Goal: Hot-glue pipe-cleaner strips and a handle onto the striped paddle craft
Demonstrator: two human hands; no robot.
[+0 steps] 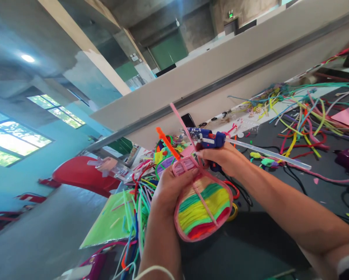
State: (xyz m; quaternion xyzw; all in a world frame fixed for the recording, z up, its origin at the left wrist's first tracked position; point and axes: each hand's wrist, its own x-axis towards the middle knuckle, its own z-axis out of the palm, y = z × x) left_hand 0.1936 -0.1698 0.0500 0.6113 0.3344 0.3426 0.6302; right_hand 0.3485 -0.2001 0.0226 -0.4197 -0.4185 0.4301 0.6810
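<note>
Many pipe cleaners [302, 112] surround left hand [170, 186] gripping woven fan [203, 210], right hand [227, 157] gripping glue gun [208, 139].

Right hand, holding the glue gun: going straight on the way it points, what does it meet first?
Probably the pink pipe cleaner just ahead of the glue gun, though depth is unclear.
</note>
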